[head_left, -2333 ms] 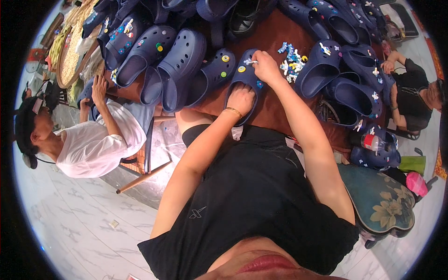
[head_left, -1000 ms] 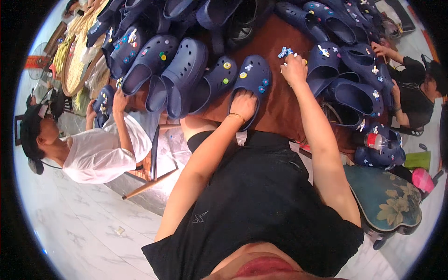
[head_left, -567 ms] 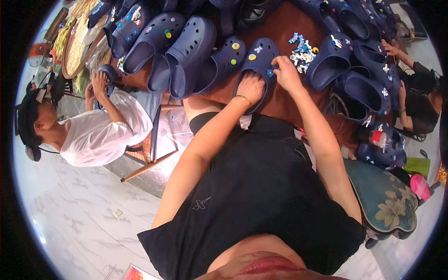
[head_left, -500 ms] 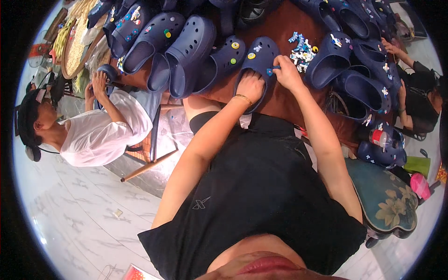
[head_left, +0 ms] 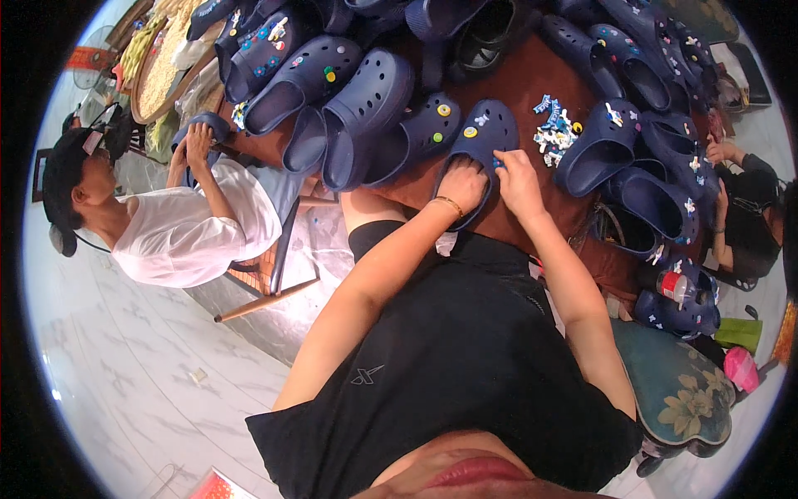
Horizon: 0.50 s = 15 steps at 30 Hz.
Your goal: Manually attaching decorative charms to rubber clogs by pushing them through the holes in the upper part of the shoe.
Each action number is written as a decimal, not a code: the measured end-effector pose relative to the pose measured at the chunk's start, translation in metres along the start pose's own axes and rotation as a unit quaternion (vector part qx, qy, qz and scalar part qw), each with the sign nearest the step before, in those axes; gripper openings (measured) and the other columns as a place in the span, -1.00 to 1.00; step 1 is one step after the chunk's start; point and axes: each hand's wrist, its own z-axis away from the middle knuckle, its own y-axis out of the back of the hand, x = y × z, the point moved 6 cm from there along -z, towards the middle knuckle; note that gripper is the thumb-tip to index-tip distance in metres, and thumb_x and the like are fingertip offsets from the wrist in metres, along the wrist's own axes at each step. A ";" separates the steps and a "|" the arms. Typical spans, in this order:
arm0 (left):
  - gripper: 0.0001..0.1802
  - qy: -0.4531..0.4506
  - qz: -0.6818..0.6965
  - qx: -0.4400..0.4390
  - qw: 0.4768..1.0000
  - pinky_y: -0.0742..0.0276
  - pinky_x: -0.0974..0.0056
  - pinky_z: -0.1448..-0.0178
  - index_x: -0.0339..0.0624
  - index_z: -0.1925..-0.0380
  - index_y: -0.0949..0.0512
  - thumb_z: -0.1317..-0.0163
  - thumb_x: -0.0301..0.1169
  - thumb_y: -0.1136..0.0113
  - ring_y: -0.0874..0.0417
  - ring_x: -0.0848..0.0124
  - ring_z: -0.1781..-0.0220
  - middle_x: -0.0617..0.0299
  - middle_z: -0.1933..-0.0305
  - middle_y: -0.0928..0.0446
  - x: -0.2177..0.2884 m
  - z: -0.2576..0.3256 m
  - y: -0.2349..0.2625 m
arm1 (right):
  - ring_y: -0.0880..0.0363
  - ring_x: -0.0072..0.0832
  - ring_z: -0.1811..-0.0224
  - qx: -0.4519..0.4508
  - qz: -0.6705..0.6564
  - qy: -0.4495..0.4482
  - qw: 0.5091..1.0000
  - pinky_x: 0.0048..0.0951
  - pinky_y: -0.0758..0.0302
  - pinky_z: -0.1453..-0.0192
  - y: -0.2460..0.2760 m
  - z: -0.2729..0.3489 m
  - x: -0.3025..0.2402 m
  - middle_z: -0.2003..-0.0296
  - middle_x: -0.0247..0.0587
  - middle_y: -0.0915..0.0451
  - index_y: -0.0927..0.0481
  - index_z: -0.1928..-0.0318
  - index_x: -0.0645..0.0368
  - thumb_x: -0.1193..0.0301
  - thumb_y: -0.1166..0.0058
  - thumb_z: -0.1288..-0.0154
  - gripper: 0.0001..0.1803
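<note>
A navy clog [head_left: 492,123] lies toe-away on the brown table in front of me, with a yellow round charm and a small pale charm on its upper. My left hand [head_left: 463,183] holds this clog, its fingers reaching into the foot opening, where their tips are hidden. At the clog's right side, my right hand [head_left: 519,181] pinches a small blue charm [head_left: 499,161] against or very close to the upper; contact is unclear. Beyond that hand sits a pile of loose white, blue and yellow charms [head_left: 555,137].
Many navy clogs crowd the brown table [head_left: 544,195], including a plain upright clog [head_left: 366,108] at left and a charm-studded clog [head_left: 600,154] at right. A person in white [head_left: 199,220] handles a clog at left; another in black [head_left: 748,212] sits at right. A cushioned stool [head_left: 665,382] stands nearby.
My right hand has brought the blue charm in to the clog's side, and its fingers have drawn lower and closer. My left hand stays in the clog. The whole view has shifted slightly.
</note>
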 end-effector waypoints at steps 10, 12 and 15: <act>-0.81 0.027 0.012 -0.049 0.998 -0.37 0.07 0.02 -0.17 0.52 -0.56 -0.05 -0.36 0.03 -0.52 0.10 0.21 0.01 0.36 -0.51 -0.008 -0.007 0.001 | -0.42 -0.06 0.39 -0.039 -0.068 -0.043 0.996 -0.23 -0.39 0.28 -0.004 -0.015 0.008 0.46 -0.01 -0.41 -0.35 0.41 0.26 0.56 0.00 0.01 -0.88; -0.79 0.022 -0.013 -0.025 0.999 -0.33 0.13 -0.06 -0.19 0.48 -0.56 -0.02 -0.37 0.04 -0.48 0.17 0.11 0.06 0.25 -0.50 -0.009 -0.006 0.005 | -0.44 -0.15 0.44 -0.058 -0.086 -0.060 0.993 -0.28 -0.39 0.30 -0.007 -0.017 0.001 0.54 -0.03 -0.40 -0.37 0.44 0.25 0.51 0.02 0.03 -0.89; -0.79 0.038 0.036 -0.063 0.997 -0.40 0.11 0.02 -0.18 0.50 -0.56 0.01 -0.37 0.05 -0.51 0.15 0.18 0.04 0.29 -0.51 -0.008 -0.006 0.006 | -0.46 -0.31 0.46 -0.004 -0.100 -0.112 0.989 -0.37 -0.40 0.29 0.000 -0.036 0.011 0.56 -0.08 -0.43 -0.38 0.49 0.23 0.48 -0.01 0.08 -0.87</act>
